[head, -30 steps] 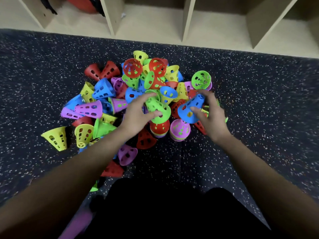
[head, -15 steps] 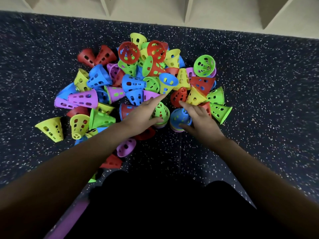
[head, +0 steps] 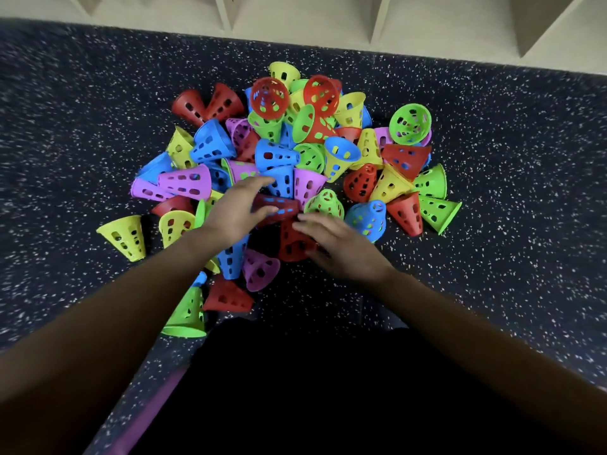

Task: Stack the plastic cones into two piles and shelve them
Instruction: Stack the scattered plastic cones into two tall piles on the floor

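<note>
We look down on a dark speckled rubber floor (head: 492, 224), where a loose heap of perforated plastic cones (head: 338, 152) lies, red, blue, green, yellow and purple. Beyond the heap, pale wooden shelf compartments (head: 295, 21) are cut off, so we cannot see what they hold. At the heap's near edge the left hand (head: 235, 210), fingers spread, touches a red cone lying on its side (head: 279, 205). The right hand (head: 338, 247) covers a second red cone (head: 290, 241); we cannot tell whether it grips.

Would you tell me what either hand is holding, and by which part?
Nothing is clearly gripped: the left hand reaches with straight fingers onto a red cone lying sideways, and the right hand rests on the side of another red cone.
</note>
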